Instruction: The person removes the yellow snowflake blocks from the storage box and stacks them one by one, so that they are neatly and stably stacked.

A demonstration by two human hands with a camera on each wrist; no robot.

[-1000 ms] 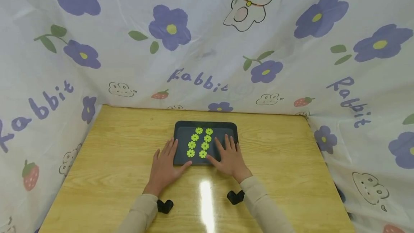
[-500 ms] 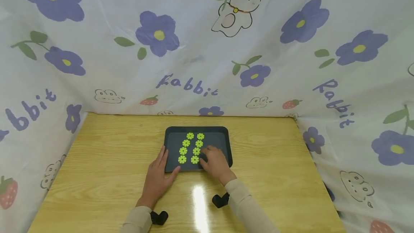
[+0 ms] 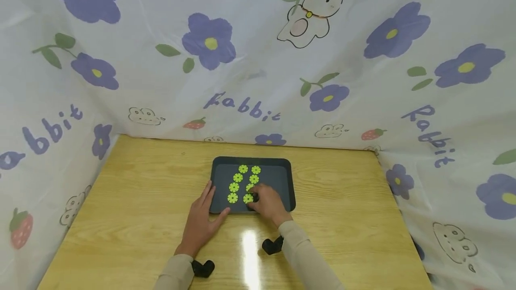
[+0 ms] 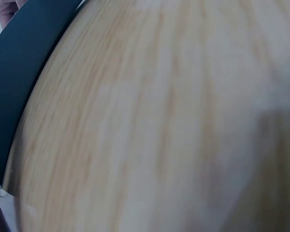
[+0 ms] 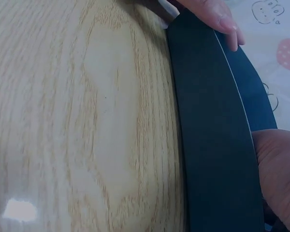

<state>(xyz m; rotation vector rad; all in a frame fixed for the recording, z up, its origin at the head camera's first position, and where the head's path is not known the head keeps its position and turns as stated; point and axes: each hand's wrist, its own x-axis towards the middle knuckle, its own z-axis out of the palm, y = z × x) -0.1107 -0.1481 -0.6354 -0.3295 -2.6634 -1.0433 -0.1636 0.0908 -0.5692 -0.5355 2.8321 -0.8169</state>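
In the head view, a dark tray (image 3: 251,160) lies on the wooden table, bearing two columns of small yellow-green notched discs (image 3: 234,187). My left hand (image 3: 201,218) rests at the tray's front left corner, fingers extended along its left side. The right wrist view shows that hand's thumb (image 5: 212,13) at the tray rim (image 5: 212,116). My right hand (image 3: 269,202) reaches over the front rim, fingers bent, fingertips at the two front discs of the right column. The frontmost disc (image 3: 247,198) shows partly beside the thumb; whether it is pinched is unclear.
The wooden table (image 3: 342,209) extends on both sides of the tray. A white printed cloth (image 3: 242,75) stands behind and at both sides. Black wrist pieces (image 3: 203,268) sit on both forearms, close above the table.
My right hand has gone from spread fingers at the tray's right side to bent fingers at the right column's front discs. The left hand stays at the front left corner.
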